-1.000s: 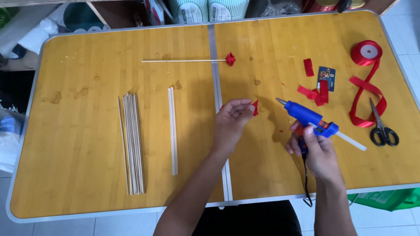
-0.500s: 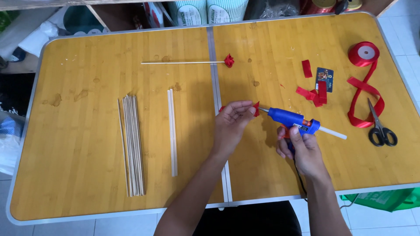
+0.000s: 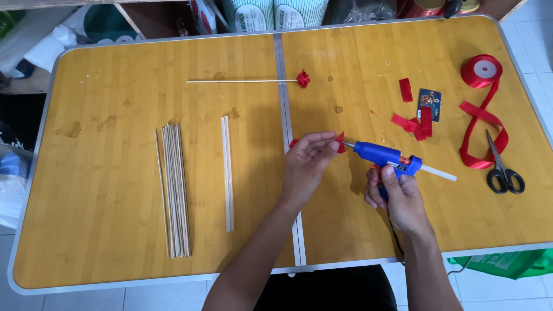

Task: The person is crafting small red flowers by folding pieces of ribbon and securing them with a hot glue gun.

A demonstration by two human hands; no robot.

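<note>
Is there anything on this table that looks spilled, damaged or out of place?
Yes. The left half of the table has dark stains, and more stains lie near the middle. Cut ribbon scraps lie scattered on the right half. Nothing looks broken.

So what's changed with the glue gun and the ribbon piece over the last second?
The right hand swung the blue glue gun leftward and leveled it, bringing its nozzle right up to the small red ribbon piece pinched in the left hand. The left hand kept its grip and barely moved. The skewer bundle, ribbon spool, scissors and finished ribbon rose on a stick stayed put.
</note>
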